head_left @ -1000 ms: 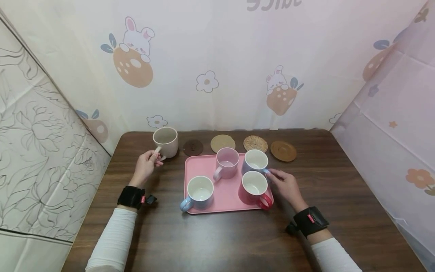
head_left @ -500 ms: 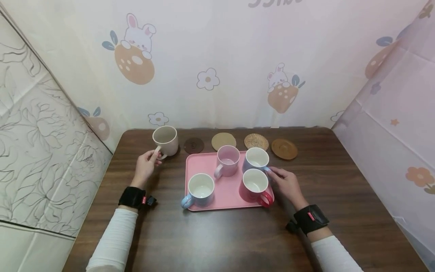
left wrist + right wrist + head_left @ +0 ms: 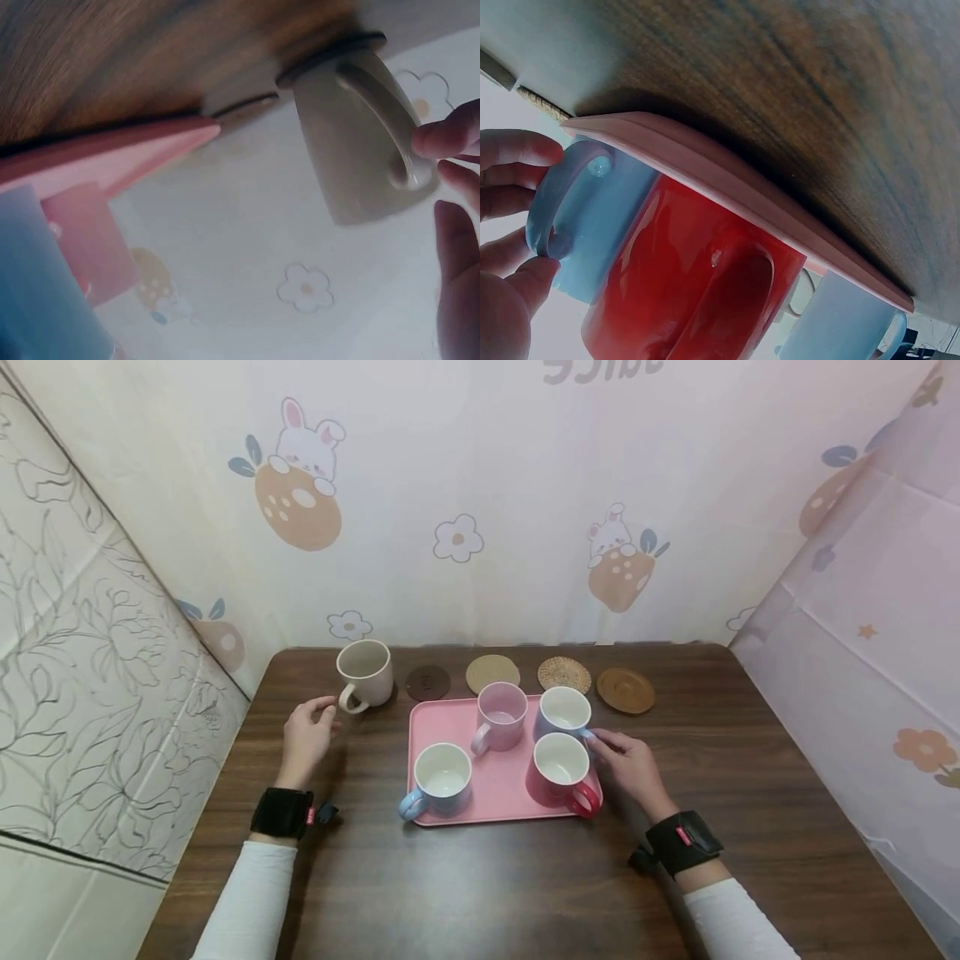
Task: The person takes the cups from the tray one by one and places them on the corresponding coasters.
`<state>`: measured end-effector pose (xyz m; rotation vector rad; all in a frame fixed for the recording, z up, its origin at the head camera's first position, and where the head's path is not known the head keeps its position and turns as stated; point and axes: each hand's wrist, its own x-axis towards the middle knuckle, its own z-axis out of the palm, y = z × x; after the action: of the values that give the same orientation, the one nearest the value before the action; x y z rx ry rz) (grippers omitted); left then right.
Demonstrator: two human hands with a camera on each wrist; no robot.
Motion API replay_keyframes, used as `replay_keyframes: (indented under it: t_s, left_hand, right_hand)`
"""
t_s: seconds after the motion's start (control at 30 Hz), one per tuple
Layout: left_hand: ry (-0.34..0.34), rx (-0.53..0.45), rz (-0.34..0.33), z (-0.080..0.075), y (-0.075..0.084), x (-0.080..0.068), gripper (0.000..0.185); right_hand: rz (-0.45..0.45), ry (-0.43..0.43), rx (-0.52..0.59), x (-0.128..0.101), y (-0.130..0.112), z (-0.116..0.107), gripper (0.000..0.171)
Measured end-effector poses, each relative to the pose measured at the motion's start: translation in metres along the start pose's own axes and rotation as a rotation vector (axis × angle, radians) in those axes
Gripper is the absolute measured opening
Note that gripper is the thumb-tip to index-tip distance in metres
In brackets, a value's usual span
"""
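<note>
A beige mug [image 3: 365,670] stands at the table's back left on a dark coaster, handle turned toward me. My left hand [image 3: 321,710] hovers just short of that handle with relaxed fingers [image 3: 450,135] and holds nothing. A pink tray [image 3: 495,787] carries a pink mug [image 3: 501,717], a blue-handled mug [image 3: 442,774], a red mug [image 3: 561,770] and a pale blue mug [image 3: 564,712]. My right hand [image 3: 594,740] pinches the pale blue mug's handle [image 3: 562,195] between fingers [image 3: 517,150] and thumb, beside the red mug [image 3: 697,285].
Behind the tray lie a dark brown coaster [image 3: 427,682], a cork coaster [image 3: 492,674], a woven coaster [image 3: 564,675] and a brown saucer [image 3: 626,691]. Fabric walls close the table in at the back, left and right. The dark wooden table [image 3: 480,885] reaches toward me.
My left hand has let go of the beige mug's handle and drawn back a little toward me. The right hand stays on the pale blue mug's handle.
</note>
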<state>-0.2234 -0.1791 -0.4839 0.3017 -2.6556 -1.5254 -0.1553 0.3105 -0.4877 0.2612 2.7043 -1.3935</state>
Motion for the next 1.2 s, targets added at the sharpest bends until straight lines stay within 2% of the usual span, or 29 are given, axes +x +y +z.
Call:
replay_keyframes:
  t_s: [0.1,0.3,0.53,0.8,0.93,1.07,1.2]
  left_hand:
    - [-0.037,0.004,0.017,-0.002,0.002,-0.013,0.033]
    - [-0.249,-0.05,0.064,0.01,0.003,-0.045,0.033]
    - [-0.431,-0.161,0.087,0.029,0.005,-0.074,0.034]
    - [-0.603,-0.183,0.104,0.036,-0.001,-0.092,0.035]
    - [-0.645,-0.178,0.098,0.037,-0.004,-0.099,0.039]
    - [-0.68,-0.22,0.084,0.038,-0.007,-0.102,0.04]
    - [-0.765,-0.289,0.1,0.044,-0.012,-0.103,0.04]
  right_hand:
    - [-0.007,0.004,-0.002,0.0,0.001,0.001,0.055]
    - [-0.002,0.007,-0.005,-0.002,0.0,-0.001,0.056]
    - [-0.004,0.01,0.005,-0.001,-0.002,-0.003,0.058]
    - [-0.016,0.018,0.005,0.001,-0.001,-0.003,0.056]
    - [-0.008,-0.001,0.007,0.001,-0.001,-0.002,0.058]
    - [-0.006,0.002,0.005,0.001,-0.001,0.0,0.058]
    - [-0.012,0.013,0.008,0.0,0.0,0.002,0.056]
